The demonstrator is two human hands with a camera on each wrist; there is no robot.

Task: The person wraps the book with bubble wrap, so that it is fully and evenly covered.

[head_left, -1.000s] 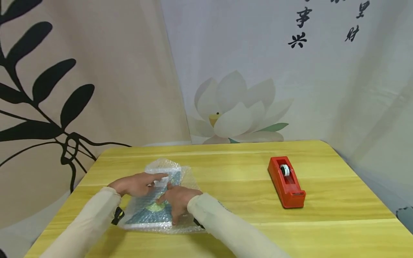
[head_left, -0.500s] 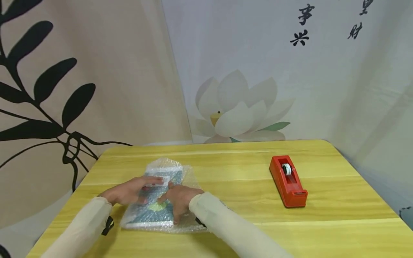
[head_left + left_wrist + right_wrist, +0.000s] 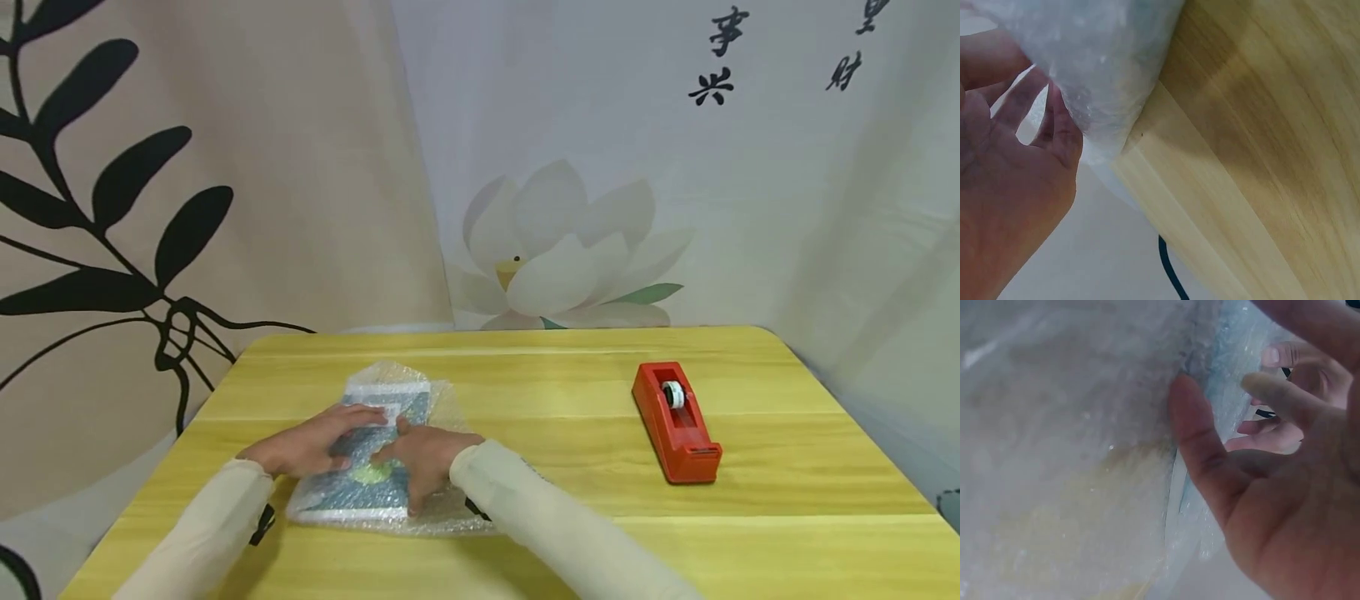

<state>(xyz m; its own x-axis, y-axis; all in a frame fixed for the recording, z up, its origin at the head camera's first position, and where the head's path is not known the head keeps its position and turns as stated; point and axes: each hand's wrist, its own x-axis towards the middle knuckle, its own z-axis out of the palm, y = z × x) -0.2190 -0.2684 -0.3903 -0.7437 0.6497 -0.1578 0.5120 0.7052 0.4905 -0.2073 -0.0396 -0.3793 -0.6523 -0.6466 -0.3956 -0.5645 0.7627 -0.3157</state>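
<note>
Blue-and-white packet (image 3: 375, 477) in clear bubble wrap (image 3: 449, 410), flat on the left half of the wooden table (image 3: 540, 400). Loose wrap beyond the packet's far end and along its right side. A good strip of wood between the packet and the table's left edge, a narrower one between wrap and far edge. To the right, a wide stretch of tabletop as far as the red tape dispenser (image 3: 678, 429), upright, well apart from both hands, with a white tape roll (image 3: 673, 395) in its well.

Left hand (image 3: 311, 442) over the packet's left side, palm down, fingers extended toward the far right, thumb apart and nearer the body; nothing gripped. Right hand (image 3: 429, 458) opposite, in from the right, fingers spread loosely on top of the wrap; no hold on anything. Perhaps a fold of wrap under one fingertip, too blurred in the right wrist view for certainty. Hands close together but apart. Forearms in pale sleeves (image 3: 198, 527), angled inward from the near side. Behind the table, a hanging cloth (image 3: 337, 167) with printed leaves and a lotus.
</note>
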